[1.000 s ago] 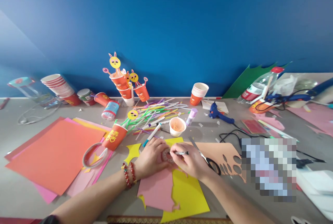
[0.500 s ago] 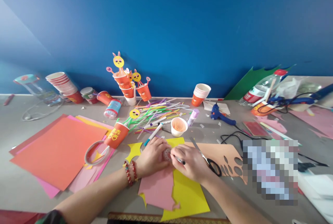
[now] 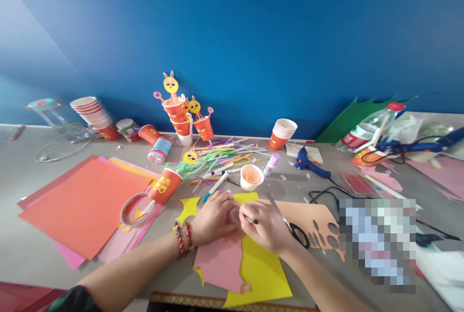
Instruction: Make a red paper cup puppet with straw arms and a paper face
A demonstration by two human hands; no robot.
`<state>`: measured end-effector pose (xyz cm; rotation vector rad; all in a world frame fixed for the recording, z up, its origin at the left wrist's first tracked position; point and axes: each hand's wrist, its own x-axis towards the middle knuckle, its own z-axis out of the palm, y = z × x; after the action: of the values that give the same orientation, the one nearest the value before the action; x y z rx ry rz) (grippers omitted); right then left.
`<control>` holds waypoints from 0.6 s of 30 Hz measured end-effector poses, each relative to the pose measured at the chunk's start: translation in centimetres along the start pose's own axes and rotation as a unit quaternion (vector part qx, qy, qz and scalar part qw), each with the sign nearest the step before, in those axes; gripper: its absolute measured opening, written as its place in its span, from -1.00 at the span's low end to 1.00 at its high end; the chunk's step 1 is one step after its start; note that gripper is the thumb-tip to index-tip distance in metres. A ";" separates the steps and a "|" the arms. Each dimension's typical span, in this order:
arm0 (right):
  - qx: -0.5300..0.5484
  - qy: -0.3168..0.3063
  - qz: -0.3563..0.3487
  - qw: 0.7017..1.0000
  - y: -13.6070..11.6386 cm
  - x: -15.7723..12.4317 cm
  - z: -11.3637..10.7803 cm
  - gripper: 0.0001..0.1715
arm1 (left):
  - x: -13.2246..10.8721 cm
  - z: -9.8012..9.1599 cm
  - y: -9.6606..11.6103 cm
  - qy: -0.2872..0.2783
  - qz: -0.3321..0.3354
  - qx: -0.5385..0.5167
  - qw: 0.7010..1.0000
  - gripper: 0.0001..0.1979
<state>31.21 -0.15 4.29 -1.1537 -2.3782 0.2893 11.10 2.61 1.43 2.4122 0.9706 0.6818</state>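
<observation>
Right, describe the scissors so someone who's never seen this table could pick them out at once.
Below the blue wall, find the peach sheet with holes cut in it, on the table beside the right hand. The scissors lie across its left part, tips toward the wall. Silver blades and black looped handles set them apart from the flat sheet.

I see my left forearm (image 3: pixel 134 269) slanting from seven o'clock, left hand (image 3: pixel 214 218) palm-down, fingers bent; my right forearm (image 3: pixel 315 273) slants from five o'clock, right hand (image 3: pixel 264 225) curled, pinching.
</observation>
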 end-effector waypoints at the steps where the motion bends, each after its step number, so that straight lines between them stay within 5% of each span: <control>1: 0.027 0.016 0.013 0.999 0.1 -0.1 -0.2 -0.80 | 0.0 -0.1 0.0 0.001 0.001 -0.001 1.000 -0.64; 7: 0.143 0.028 0.107 0.983 0.6 -0.2 -0.7 -0.75 | 0.1 -0.2 0.1 0.004 0.006 -0.014 1.000 -0.60; 18: 0.158 -0.025 0.120 0.980 0.5 0.3 0.2 -0.78 | 0.2 -0.3 0.3 -0.007 -0.005 -0.002 1.000 -0.57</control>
<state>31.28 0.44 3.99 -1.2861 -2.1328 0.7549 11.19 2.63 1.88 2.4038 0.9726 0.6617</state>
